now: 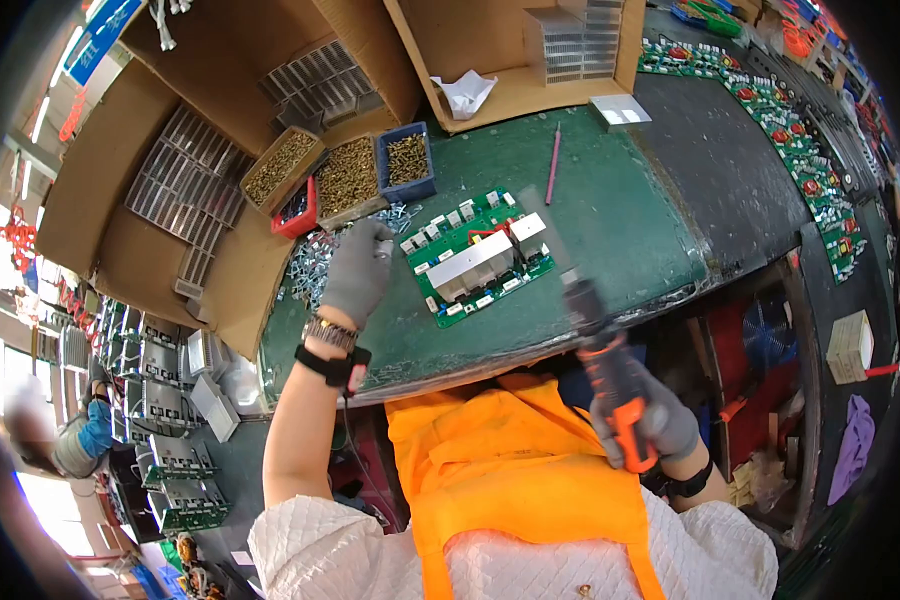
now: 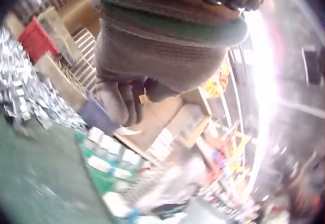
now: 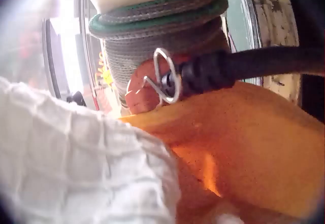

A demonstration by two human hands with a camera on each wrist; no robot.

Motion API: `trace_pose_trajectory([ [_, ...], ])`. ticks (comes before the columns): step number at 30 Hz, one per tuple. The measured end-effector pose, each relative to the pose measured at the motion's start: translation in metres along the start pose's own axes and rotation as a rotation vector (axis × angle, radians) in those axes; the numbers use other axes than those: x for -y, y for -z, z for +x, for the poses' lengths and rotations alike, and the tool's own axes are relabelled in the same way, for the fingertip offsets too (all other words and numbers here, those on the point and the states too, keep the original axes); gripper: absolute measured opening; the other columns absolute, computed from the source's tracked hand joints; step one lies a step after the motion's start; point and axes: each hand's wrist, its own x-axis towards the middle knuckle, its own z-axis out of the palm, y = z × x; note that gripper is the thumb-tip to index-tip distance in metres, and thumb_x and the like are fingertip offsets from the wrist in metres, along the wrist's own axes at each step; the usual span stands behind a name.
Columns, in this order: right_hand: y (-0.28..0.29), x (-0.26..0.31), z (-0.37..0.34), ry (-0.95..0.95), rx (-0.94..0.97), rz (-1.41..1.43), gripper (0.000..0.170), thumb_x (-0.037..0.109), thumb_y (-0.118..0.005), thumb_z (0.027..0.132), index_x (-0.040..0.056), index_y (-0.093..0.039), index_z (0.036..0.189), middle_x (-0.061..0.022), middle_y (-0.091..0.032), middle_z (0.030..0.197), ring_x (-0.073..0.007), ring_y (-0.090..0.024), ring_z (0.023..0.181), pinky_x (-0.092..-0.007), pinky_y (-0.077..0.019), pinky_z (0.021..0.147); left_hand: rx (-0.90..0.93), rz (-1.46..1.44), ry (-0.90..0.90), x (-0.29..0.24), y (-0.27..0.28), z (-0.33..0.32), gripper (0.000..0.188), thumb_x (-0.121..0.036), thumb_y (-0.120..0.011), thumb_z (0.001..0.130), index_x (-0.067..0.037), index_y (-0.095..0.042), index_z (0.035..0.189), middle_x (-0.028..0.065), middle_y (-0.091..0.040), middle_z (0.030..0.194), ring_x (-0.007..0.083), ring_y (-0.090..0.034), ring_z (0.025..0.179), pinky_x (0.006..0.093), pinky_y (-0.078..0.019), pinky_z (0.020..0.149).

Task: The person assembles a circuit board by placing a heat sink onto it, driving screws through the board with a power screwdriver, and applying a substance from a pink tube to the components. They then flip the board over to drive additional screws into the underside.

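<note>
My gloved right hand (image 1: 660,420) grips a black and orange electric screwdriver (image 1: 610,375), held low in front of the orange apron and tilted toward the board. Its cord end (image 3: 203,74) shows in the right wrist view. My gloved left hand (image 1: 358,272) hovers with curled fingers beside a heap of loose silvery metal parts (image 1: 315,262). In the left wrist view a small brass-coloured piece (image 2: 143,98) shows at its fingertips; I cannot tell its kind. Between the hands a green circuit board (image 1: 450,235) with silver heat sinks (image 1: 472,265) lies on the green bench (image 1: 610,190).
Bins of brass screws (image 1: 348,172) and a small red bin (image 1: 296,212) stand behind the left hand. Cardboard boxes (image 1: 520,88) line the back. A purple stick (image 1: 554,165) lies on the bench. More circuit boards (image 1: 795,150) are at the right; another person (image 1: 75,445) is at the left.
</note>
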Motion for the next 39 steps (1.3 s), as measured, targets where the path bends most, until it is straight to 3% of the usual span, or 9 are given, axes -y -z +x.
trace_pose_trajectory([
  [1,-0.004,-0.002,0.002,-0.024,-0.035,-0.162,0.097,0.028,-0.081,0.072,0.0085,-0.024,0.148,-0.0132,-0.058,0.097,-0.018,-0.06,0.072,-0.0319,-0.0517,0.063,0.011,0.004,-0.007,-0.015,0.008,-0.006,0.01,-0.012,-0.058,0.09,-0.007,-0.059,0.099,0.0089,-0.066,0.087,0.0256,-0.062,0.076,0.0363,-0.05,0.069],
  [3,-0.01,-0.008,0.01,-0.044,-0.048,-0.437,0.098,0.023,-0.081,0.071,0.0102,-0.023,0.148,-0.013,-0.057,0.104,-0.0184,-0.059,0.081,-0.0313,-0.0502,0.072,0.208,-0.868,0.276,-0.039,0.022,-0.021,0.014,-0.014,-0.058,0.093,-0.002,-0.057,0.1,0.008,-0.064,0.085,0.017,-0.06,0.071,0.0281,-0.0497,0.065],
  [8,-0.01,-0.021,0.019,-0.114,-0.07,-0.824,0.1,0.023,-0.081,0.071,0.0151,-0.021,0.15,-0.014,-0.054,0.12,-0.0208,-0.057,0.102,-0.0287,-0.0452,0.089,0.275,-1.103,0.305,-0.061,0.023,-0.053,0.022,-0.007,-0.054,0.095,0.003,-0.057,0.115,0.0117,-0.066,0.095,0.0169,-0.064,0.08,0.0283,-0.0529,0.072],
  [25,-0.01,-0.032,0.014,-0.102,-0.076,-0.94,0.1,0.024,-0.082,0.071,0.0115,-0.021,0.149,-0.0138,-0.055,0.117,-0.0213,-0.058,0.099,-0.0302,-0.0472,0.088,0.249,-1.062,0.248,-0.071,0.012,-0.081,0.021,-0.003,-0.056,0.094,0.006,-0.059,0.113,0.0134,-0.067,0.094,0.0179,-0.066,0.081,0.0298,-0.0547,0.073],
  [30,0.005,-0.031,0.009,-0.296,0.084,-0.401,0.1,0.017,-0.082,0.069,0.0069,-0.022,0.148,-0.0076,-0.055,0.106,-0.0104,-0.055,0.088,-0.0274,-0.0473,0.077,0.001,-0.298,-0.316,-0.065,0.007,-0.084,0.021,0.001,-0.055,0.093,0.005,-0.06,0.112,0.0122,-0.067,0.097,0.0164,-0.065,0.082,0.0286,-0.0543,0.073],
  [33,0.006,-0.031,0.004,-0.342,0.119,-0.16,0.099,0.019,-0.082,0.069,0.006,-0.022,0.148,-0.0066,-0.054,0.1,-0.0117,-0.054,0.083,-0.027,-0.0475,0.076,0.153,-0.879,0.083,-0.076,0.0,-0.082,0.02,0.001,-0.056,0.092,0.003,-0.061,0.111,0.0104,-0.068,0.097,0.016,-0.065,0.082,0.0283,-0.0538,0.073],
  [35,0.002,-0.033,0.002,-0.326,0.079,-0.178,0.098,0.022,-0.081,0.07,0.0055,-0.024,0.147,-0.0067,-0.053,0.099,-0.0151,-0.055,0.083,-0.0275,-0.0481,0.078,0.163,-0.891,0.142,-0.083,0.001,-0.081,0.018,0.0,-0.058,0.091,0.002,-0.063,0.108,0.0089,-0.069,0.095,0.0151,-0.065,0.083,0.0278,-0.0527,0.072],
  [37,-0.001,-0.037,0.0,-0.224,-0.046,-0.509,0.098,0.025,-0.081,0.07,0.0055,-0.024,0.147,-0.0077,-0.054,0.098,-0.0167,-0.056,0.082,-0.0294,-0.0489,0.079,-0.067,-0.13,-0.439,-0.082,0.0,-0.08,0.02,-0.003,-0.064,0.087,-0.004,-0.066,0.107,0.0062,-0.066,0.084,0.014,-0.067,0.08,0.0291,-0.0515,0.068],
  [39,-0.007,-0.039,-0.003,-0.197,-0.129,-0.671,0.099,0.027,-0.081,0.07,0.0052,-0.024,0.147,-0.009,-0.055,0.1,-0.0181,-0.057,0.084,-0.0299,-0.0489,0.08,-0.071,-0.107,-0.489,-0.081,-0.012,-0.08,0.021,-0.002,-0.064,0.087,-0.003,-0.066,0.108,0.0043,-0.067,0.083,0.0095,-0.064,0.079,0.0266,-0.0512,0.068],
])
